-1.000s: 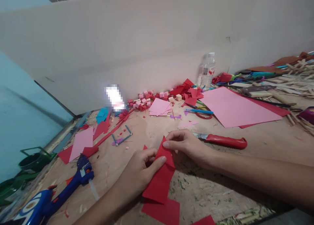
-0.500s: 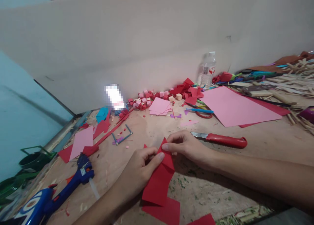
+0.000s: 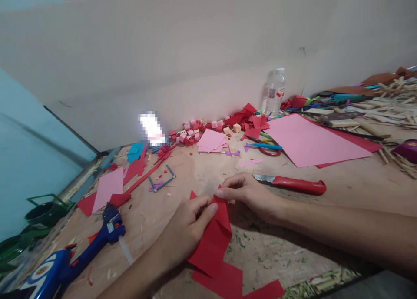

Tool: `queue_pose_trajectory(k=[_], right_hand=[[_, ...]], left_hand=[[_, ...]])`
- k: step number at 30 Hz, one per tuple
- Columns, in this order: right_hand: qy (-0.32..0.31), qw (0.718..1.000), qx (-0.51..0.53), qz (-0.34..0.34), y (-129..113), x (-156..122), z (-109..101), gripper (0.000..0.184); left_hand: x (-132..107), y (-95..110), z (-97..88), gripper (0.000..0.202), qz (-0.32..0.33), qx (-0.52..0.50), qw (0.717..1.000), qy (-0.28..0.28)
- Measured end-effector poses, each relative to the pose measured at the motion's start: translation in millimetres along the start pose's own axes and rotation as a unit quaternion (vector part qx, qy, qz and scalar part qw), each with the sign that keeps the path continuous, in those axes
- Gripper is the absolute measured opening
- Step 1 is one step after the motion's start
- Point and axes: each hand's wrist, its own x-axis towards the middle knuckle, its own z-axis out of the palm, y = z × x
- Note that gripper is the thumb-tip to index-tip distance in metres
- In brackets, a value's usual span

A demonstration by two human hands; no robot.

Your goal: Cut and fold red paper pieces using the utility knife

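Note:
A piece of red paper [image 3: 213, 242] with a fold near its top is held between both my hands above the table. My left hand [image 3: 192, 220] pinches its upper left part, thumb on top. At the upper right corner, my right hand [image 3: 249, 194] grips the paper between thumb and fingers. More red paper pieces [image 3: 224, 280] lie beneath it near the front edge. Just beyond my right hand rests a knife [image 3: 298, 184] with a red handle, its blade pointing left.
A blue glue gun [image 3: 109, 227] lies at left. Pink paper squares [image 3: 211, 140], small paper cubes [image 3: 189, 134] and scissors [image 3: 269, 151] sit toward the back. A large pink sheet [image 3: 312, 140], a plastic bottle [image 3: 275, 92] and wood strips [image 3: 400, 99] occupy the right. A lit phone [image 3: 152, 128] leans behind.
The red paper has shifted slightly in my fingers, its lower end turning a little left and flexing. Both hands keep their pinch at nearly the same place.

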Motion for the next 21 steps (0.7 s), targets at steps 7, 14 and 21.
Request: queue_pose_trajectory(k=[7, 14, 21], right_hand=[[-0.009, 1.0, 0.004, 0.006, 2.0, -0.2, -2.1, 0.048], [-0.025, 0.999, -0.034, -0.029, 0.3, 1.6, -4.7, 0.038], [-0.016, 0.998, -0.044, -0.034, 1.7, 0.6, -3.2, 0.026]], left_hand=[[-1.7, 0.6, 4.0, 0.04, -0.014, -0.013, 1.0, 0.006], [-1.4, -1.6, 1.4, 0.036, 0.002, -0.007, 1.0, 0.007], [-2.5, 0.1, 0.4, 0.034, 0.014, -0.018, 1.0, -0.004]])
